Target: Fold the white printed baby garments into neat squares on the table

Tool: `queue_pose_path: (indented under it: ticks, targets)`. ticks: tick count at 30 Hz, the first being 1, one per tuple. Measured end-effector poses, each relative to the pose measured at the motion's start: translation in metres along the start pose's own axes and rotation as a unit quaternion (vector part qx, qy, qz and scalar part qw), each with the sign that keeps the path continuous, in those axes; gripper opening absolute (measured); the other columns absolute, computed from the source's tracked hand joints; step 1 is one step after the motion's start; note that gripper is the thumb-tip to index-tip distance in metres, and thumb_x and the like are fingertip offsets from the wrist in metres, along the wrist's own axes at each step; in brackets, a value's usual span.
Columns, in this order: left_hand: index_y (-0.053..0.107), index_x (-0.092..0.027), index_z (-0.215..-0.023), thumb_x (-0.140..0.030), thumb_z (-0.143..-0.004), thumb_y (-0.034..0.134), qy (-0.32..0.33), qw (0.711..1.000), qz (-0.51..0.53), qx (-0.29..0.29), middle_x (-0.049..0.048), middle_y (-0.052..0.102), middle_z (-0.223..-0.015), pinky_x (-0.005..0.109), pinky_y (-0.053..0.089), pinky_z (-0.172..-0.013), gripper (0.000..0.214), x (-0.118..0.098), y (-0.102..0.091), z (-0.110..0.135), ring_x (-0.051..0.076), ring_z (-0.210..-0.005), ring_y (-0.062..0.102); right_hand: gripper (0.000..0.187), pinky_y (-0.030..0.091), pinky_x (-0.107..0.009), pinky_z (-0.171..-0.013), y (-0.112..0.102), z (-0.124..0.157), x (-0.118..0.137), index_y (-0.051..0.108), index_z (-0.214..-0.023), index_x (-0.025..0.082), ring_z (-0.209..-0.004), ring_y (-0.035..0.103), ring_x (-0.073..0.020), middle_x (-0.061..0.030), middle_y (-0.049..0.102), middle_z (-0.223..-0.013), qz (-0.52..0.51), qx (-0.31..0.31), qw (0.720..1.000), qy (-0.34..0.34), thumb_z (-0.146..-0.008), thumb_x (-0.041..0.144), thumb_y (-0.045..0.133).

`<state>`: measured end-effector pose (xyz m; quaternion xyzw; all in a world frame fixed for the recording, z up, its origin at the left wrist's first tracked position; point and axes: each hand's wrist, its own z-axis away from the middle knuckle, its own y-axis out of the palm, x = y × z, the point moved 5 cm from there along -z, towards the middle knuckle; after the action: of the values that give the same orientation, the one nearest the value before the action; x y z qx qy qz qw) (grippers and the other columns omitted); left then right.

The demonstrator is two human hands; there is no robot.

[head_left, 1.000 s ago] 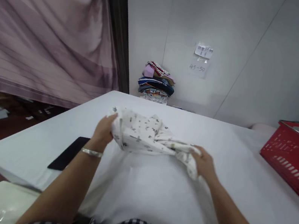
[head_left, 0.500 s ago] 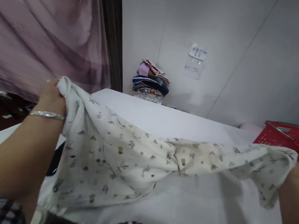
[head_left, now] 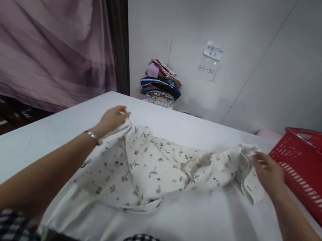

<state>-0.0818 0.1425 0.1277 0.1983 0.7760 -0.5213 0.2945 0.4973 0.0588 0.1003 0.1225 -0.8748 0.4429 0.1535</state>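
A soft white garment (head_left: 155, 169) printed with small grey-green plants stretches between my hands, low over the table. Its middle sags in creases, and a loose fold hangs toward me on the left. My left hand (head_left: 113, 120), with a silver bracelet at the wrist, is closed on its upper left corner. At the other end, my right hand (head_left: 269, 171) pinches the bunched edge, from which a short flap hangs down. Which garment it is, I cannot tell from the folds.
The white table (head_left: 37, 137) reaches to the grey wall. A pile of folded clothes (head_left: 161, 83) stands beyond its far edge, below paper notes (head_left: 209, 61) on the wall. A red plastic basket (head_left: 312, 174) is at the right. A pinkish curtain (head_left: 41, 26) hangs at the left.
Both hands have come closer together, the left one moving right and forward, the right one moving left. The garment has gone from stretched wide to slacker and more bunched, lower toward the table.
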Motion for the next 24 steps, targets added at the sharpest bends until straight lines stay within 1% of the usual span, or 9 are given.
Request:
queue_pose_path:
  ticks: [2,4,5,8,10,14,18,21,24]
  targets:
    - [0.062,-0.019,-0.092,-0.043,-0.082,0.047,0.087,0.986,0.018,0.142,0.0019,0.066,-0.082,0.025,0.044,-0.065,0.03,-0.024,0.027,0.054,0.014,-0.069,0.059,0.033,0.049,-0.03,-0.07,0.021,0.03,0.028,0.064,-0.102,0.016,-0.078,0.063,-0.0202,-0.01,0.068,-0.093,-0.057,0.089,0.993,-0.059,-0.083,0.038,0.049]
    - [0.061,-0.018,-0.073,-0.045,-0.085,0.044,0.179,0.939,-0.013,0.294,0.0004,0.062,-0.068,0.023,0.04,-0.057,0.034,-0.045,0.052,0.119,0.013,-0.061,0.055,0.032,0.052,-0.032,-0.072,0.045,0.065,0.055,0.061,-0.109,0.021,-0.083,0.064,-0.0201,-0.0083,0.068,-0.099,-0.081,0.194,0.968,-0.134,-0.085,0.037,0.047]
    - [0.06,-0.018,-0.07,-0.045,-0.085,0.045,0.219,0.915,-0.027,0.338,-0.0003,0.06,-0.064,0.023,0.038,-0.055,0.034,-0.053,0.06,0.149,0.012,-0.058,0.053,0.034,0.052,-0.034,-0.075,0.055,0.082,0.066,0.058,-0.114,0.022,-0.089,0.063,-0.0207,-0.0084,0.066,-0.105,-0.088,0.235,0.953,-0.172,-0.086,0.036,0.046]
    - [0.06,-0.02,-0.075,-0.041,-0.076,0.061,0.318,0.86,-0.08,0.391,0.0004,0.061,-0.072,0.026,0.038,-0.059,0.022,-0.06,0.076,0.216,0.015,-0.067,0.054,0.037,0.048,-0.039,-0.087,0.078,0.114,0.085,0.054,-0.12,0.023,-0.106,0.056,-0.0229,-0.0098,0.06,-0.118,-0.093,0.289,0.915,-0.266,-0.085,0.035,0.05]
    - [0.06,-0.02,-0.081,-0.036,-0.072,0.066,0.345,0.847,-0.105,0.39,0.0031,0.062,-0.084,0.029,0.039,-0.064,0.019,-0.055,0.081,0.233,0.019,-0.078,0.055,0.032,0.047,-0.04,-0.09,0.088,0.118,0.087,0.057,-0.115,0.022,-0.108,0.054,-0.0236,-0.0103,0.06,-0.117,-0.078,0.292,0.907,-0.292,-0.085,0.033,0.05]
    - [0.057,-0.018,-0.073,-0.028,-0.085,0.05,0.318,0.864,-0.116,0.372,0.0041,0.06,-0.083,0.03,0.04,-0.066,0.017,-0.047,0.079,0.223,0.018,-0.078,0.055,0.028,0.048,-0.038,-0.083,0.093,0.101,0.082,0.064,-0.097,0.021,-0.093,0.06,-0.0222,-0.0092,0.066,-0.1,-0.051,0.301,0.917,-0.259,-0.09,0.03,0.039]
    - [0.055,-0.017,-0.069,-0.036,-0.088,0.042,0.231,0.915,-0.019,0.33,0.0,0.057,-0.072,0.024,0.038,-0.06,0.03,-0.057,0.05,0.184,0.012,-0.065,0.051,0.03,0.049,-0.033,-0.076,0.074,0.069,0.078,0.063,-0.093,0.022,-0.085,0.062,-0.0211,-0.0064,0.068,-0.094,-0.08,0.295,0.936,-0.173,-0.09,0.037,0.037]
    - [0.056,-0.018,-0.069,-0.041,-0.086,0.044,0.186,0.956,0.068,0.216,-0.001,0.056,-0.068,0.023,0.039,-0.06,0.031,-0.067,0.012,0.148,0.012,-0.065,0.051,0.03,0.048,-0.029,-0.069,0.05,0.043,0.071,0.063,-0.087,0.021,-0.078,0.061,-0.0198,-0.0039,0.068,-0.085,-0.119,0.25,0.956,-0.094,-0.087,0.042,0.041]
    - [0.062,-0.02,-0.078,-0.044,-0.08,0.05,0.154,0.978,0.114,0.079,0.0,0.062,-0.078,0.024,0.042,-0.069,0.026,-0.069,-0.023,0.119,0.015,-0.076,0.055,0.032,0.046,-0.026,-0.063,0.026,0.024,0.059,0.063,-0.084,0.02,-0.071,0.059,-0.018,-0.0015,0.065,-0.076,-0.139,0.193,0.971,-0.023,-0.084,0.047,0.045]
